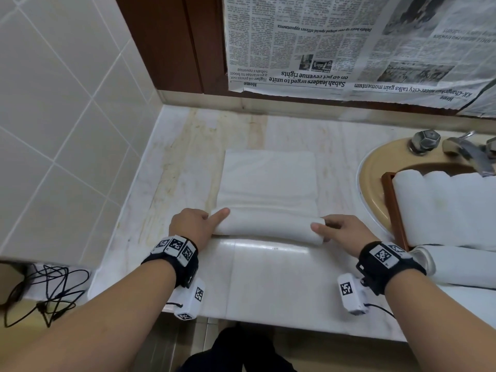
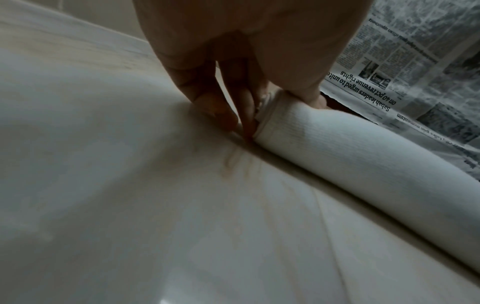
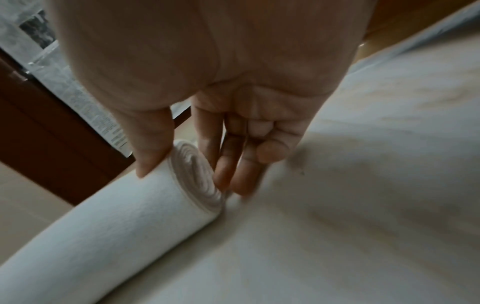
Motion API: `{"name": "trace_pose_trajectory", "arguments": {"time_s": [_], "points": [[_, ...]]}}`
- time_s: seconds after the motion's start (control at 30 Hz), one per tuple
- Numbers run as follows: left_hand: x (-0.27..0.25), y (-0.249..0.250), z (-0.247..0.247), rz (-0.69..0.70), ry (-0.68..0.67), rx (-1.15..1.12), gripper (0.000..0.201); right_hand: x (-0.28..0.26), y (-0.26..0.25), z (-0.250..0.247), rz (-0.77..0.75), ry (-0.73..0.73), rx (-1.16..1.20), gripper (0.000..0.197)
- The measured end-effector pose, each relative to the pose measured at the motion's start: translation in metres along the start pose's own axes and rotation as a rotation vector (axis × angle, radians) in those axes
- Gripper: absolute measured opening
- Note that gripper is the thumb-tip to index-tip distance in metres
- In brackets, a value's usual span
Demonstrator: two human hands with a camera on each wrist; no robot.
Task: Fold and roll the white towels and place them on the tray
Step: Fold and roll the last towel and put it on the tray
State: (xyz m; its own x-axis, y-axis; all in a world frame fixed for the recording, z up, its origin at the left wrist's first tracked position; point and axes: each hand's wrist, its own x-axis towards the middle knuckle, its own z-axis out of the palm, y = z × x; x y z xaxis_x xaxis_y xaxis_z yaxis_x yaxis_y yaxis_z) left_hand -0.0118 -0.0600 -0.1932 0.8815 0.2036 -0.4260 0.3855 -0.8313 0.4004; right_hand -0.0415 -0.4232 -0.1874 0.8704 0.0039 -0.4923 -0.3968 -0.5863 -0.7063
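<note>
A folded white towel (image 1: pixel 268 178) lies flat on the marble counter (image 1: pixel 268 277); its near part is wound into a roll (image 1: pixel 265 226) (image 2: pixel 363 160) (image 3: pixel 103 236). My left hand (image 1: pixel 201 224) (image 2: pixel 233 78) holds the roll's left end, thumb on top and fingers down against the end face and counter. At the other end my right hand (image 1: pixel 332 228) (image 3: pixel 233 102) grips the same way, thumb over the roll, fingers at its spiral end. A brown wooden tray (image 1: pixel 389 200) at the right carries several rolled white towels (image 1: pixel 442 205).
The tray rests over a tan sink (image 1: pixel 369 167) with a metal faucet (image 1: pixel 461 153). Another white towel (image 1: pixel 461 267) lies at the counter's near right. Newspaper (image 1: pixel 322 44) covers the back wall, tiles close the left side, and black cables (image 1: pixel 48 288) hang at lower left.
</note>
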Motion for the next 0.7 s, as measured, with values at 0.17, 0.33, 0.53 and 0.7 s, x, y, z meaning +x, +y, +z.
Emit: {"name": "trace_pose_trajectory", "arguments": {"time_s": [0.17,0.33,0.53,0.7], "points": [[0.006,0.008,0.003,-0.028,0.067,-0.035,0.068,0.005,-0.009,0.002,0.043,0.064,0.086,0.037],[0.001,0.01,0.006,0.078,0.188,-0.21,0.038,-0.006,-0.013,0.015,-0.032,0.21,0.155,0.013],[-0.006,0.006,0.006,0.173,0.18,-0.133,0.039,-0.019,-0.008,0.033,-0.111,0.351,0.038,0.016],[-0.01,-0.015,0.01,0.328,0.084,-0.061,0.072,-0.02,-0.006,0.024,-0.159,0.226,-0.178,0.054]]}}
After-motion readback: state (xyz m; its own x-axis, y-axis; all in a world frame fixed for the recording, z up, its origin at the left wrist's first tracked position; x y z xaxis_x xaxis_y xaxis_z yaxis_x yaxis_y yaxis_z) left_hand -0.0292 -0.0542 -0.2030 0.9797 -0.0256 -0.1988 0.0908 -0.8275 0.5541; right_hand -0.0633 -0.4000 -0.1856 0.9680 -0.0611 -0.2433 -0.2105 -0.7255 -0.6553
